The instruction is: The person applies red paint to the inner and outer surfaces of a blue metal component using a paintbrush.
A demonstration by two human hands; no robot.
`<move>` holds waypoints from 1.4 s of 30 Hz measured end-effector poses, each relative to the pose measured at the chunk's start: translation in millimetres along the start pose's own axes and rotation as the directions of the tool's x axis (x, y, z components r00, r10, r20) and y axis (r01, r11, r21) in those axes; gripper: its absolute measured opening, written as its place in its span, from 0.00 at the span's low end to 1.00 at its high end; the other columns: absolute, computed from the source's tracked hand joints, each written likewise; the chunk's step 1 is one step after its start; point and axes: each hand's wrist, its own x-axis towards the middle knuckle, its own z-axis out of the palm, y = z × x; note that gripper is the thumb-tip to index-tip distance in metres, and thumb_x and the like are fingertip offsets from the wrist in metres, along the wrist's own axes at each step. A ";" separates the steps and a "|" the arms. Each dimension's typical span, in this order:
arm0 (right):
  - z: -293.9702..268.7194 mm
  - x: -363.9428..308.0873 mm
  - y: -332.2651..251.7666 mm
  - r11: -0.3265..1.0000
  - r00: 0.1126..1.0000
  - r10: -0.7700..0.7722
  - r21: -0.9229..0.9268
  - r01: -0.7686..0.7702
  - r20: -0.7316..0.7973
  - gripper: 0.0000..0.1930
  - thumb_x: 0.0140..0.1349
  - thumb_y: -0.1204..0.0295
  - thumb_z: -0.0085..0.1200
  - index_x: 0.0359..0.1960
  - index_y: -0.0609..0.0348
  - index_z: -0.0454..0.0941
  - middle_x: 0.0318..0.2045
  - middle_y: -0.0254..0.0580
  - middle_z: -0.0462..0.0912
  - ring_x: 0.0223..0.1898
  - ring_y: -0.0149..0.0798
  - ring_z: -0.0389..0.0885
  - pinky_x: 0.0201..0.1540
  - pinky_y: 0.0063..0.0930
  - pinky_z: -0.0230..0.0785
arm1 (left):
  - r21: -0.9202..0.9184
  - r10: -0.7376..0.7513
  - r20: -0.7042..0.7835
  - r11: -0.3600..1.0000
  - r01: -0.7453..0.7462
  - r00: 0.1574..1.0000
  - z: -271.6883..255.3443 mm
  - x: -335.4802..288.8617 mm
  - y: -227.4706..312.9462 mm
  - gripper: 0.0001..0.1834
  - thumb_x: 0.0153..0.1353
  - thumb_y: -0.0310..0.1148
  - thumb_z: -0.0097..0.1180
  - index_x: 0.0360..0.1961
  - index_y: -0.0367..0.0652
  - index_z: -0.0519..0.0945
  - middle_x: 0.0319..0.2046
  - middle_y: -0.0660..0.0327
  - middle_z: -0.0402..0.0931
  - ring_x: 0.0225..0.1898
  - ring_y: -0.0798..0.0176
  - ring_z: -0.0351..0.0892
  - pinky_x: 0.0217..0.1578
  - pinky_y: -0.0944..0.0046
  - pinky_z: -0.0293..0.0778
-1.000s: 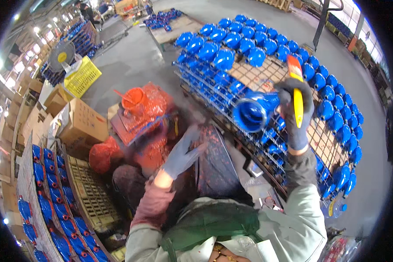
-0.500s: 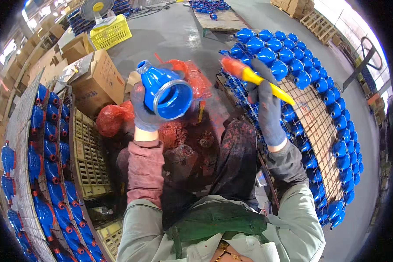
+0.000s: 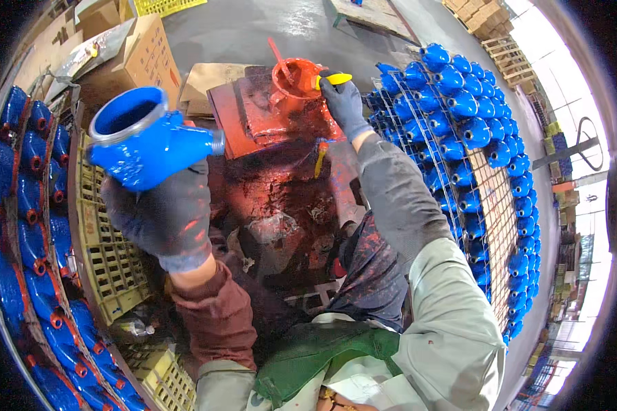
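Note:
My left hand [image 3: 164,212], in a dark glove, grips a glossy blue metal fitting [image 3: 147,154] at the left. The fitting's wide, bare-metal-rimmed mouth faces up, and its narrow threaded end points right. My right hand [image 3: 347,108], gloved too, is closed around the yellow handle of a paintbrush [image 3: 337,79] at the bucket's right edge. The brush head is inside the red-coated bucket [image 3: 278,83], and its bristles are hard to make out against the red paint. A red stick [image 3: 277,57] leans out of the same bucket.
Red-smeared cardboard [image 3: 236,123] lies before the bucket, near another yellow-handled tool [image 3: 320,161]. Left, a rack holds blue fittings with red edges [image 3: 35,250] beside a yellow crate [image 3: 110,229]. Right, blue fittings [image 3: 474,133] stand on a wire-mesh rack [image 3: 490,198]. A cardboard box [image 3: 151,65] stands back left.
My right hand has brought the brush from over the right rack leftward to the bucket. My left hand has moved left and turned the fitting, its wide mouth now up. The view has shifted.

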 end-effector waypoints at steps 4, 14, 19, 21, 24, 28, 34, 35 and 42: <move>8.2 20.4 31.7 0.996 0.996 -0.083 -0.029 0.082 -0.033 0.15 0.60 0.61 0.57 0.41 0.58 0.80 0.30 0.39 0.83 0.32 0.35 0.81 0.34 0.29 0.71 | -0.111 0.011 -0.035 0.994 -0.014 0.999 -4.2 0.3 1.4 0.37 0.55 0.40 0.58 0.65 0.41 0.62 0.66 0.47 0.58 0.66 0.40 0.56 0.65 0.33 0.46; -32.7 -3.6 41.3 0.761 0.889 0.453 0.549 -0.345 -0.068 0.14 0.61 0.65 0.58 0.34 0.66 0.78 0.25 0.40 0.81 0.18 0.32 0.77 0.21 0.23 0.70 | -0.270 -0.174 0.114 0.942 0.199 0.978 -22.0 0.7 -13.8 0.38 0.57 0.45 0.59 0.66 0.44 0.61 0.66 0.48 0.57 0.67 0.40 0.51 0.64 0.31 0.44; -60.9 -21.5 40.9 0.786 0.907 0.415 0.531 -0.318 -0.070 0.14 0.64 0.63 0.56 0.40 0.64 0.77 0.28 0.41 0.82 0.24 0.34 0.82 0.24 0.26 0.75 | -0.198 -0.169 0.217 0.957 0.212 0.961 -33.9 -3.7 -44.8 0.42 0.57 0.42 0.62 0.69 0.45 0.56 0.68 0.48 0.54 0.68 0.42 0.53 0.65 0.33 0.51; -53.3 -39.4 9.7 0.598 0.865 0.502 0.728 -0.335 -0.015 0.15 0.64 0.62 0.56 0.44 0.62 0.76 0.29 0.42 0.82 0.25 0.35 0.82 0.25 0.27 0.77 | 0.188 -0.220 -0.095 0.954 0.235 0.971 -48.8 -17.0 -39.5 0.42 0.58 0.40 0.63 0.69 0.46 0.54 0.65 0.50 0.58 0.62 0.46 0.63 0.60 0.45 0.66; -76.5 -55.6 -50.3 0.367 0.870 0.471 0.865 -0.343 0.145 0.17 0.67 0.59 0.50 0.49 0.59 0.72 0.38 0.44 0.79 0.36 0.42 0.83 0.34 0.32 0.78 | 0.701 0.075 -0.141 0.712 0.046 0.987 -22.6 -35.7 -87.1 0.46 0.54 0.37 0.67 0.68 0.44 0.52 0.57 0.53 0.62 0.54 0.55 0.68 0.53 0.57 0.72; -106.0 -64.2 -107.0 0.460 0.939 0.329 0.852 -0.251 0.099 0.18 0.69 0.60 0.46 0.51 0.60 0.68 0.35 0.43 0.77 0.34 0.39 0.80 0.35 0.27 0.74 | 0.970 0.092 0.161 0.169 -0.175 0.983 -23.4 -35.1 -103.5 0.56 0.41 0.44 0.77 0.65 0.38 0.53 0.56 0.53 0.60 0.55 0.57 0.67 0.54 0.57 0.69; -140.8 -95.3 -149.4 0.679 0.981 -0.121 0.708 0.194 -0.152 0.21 0.70 0.56 0.40 0.39 0.66 0.72 0.32 0.52 0.77 0.31 0.39 0.78 0.35 0.28 0.72 | 0.799 -0.222 0.446 -0.338 -0.498 0.867 -17.0 -26.0 -110.5 0.56 0.36 0.44 0.79 0.63 0.37 0.58 0.54 0.45 0.68 0.52 0.46 0.73 0.51 0.50 0.72; -140.9 -101.6 -146.7 0.638 0.983 -0.099 0.748 0.182 -0.155 0.21 0.68 0.55 0.44 0.38 0.66 0.72 0.31 0.53 0.78 0.29 0.40 0.79 0.32 0.30 0.73 | 0.805 -0.235 0.438 -0.328 -0.495 0.868 -23.0 -26.8 -115.1 0.56 0.36 0.44 0.79 0.63 0.37 0.58 0.54 0.45 0.68 0.52 0.46 0.73 0.51 0.50 0.72; -130.1 -106.7 -146.0 0.797 0.937 -0.153 0.522 0.304 -0.313 0.18 0.64 0.58 0.52 0.39 0.64 0.74 0.30 0.51 0.79 0.29 0.43 0.80 0.29 0.32 0.74 | 0.745 -0.234 0.544 -0.307 -0.592 0.806 -40.8 -31.4 -122.0 0.53 0.39 0.39 0.76 0.66 0.46 0.59 0.57 0.44 0.66 0.56 0.37 0.70 0.54 0.43 0.69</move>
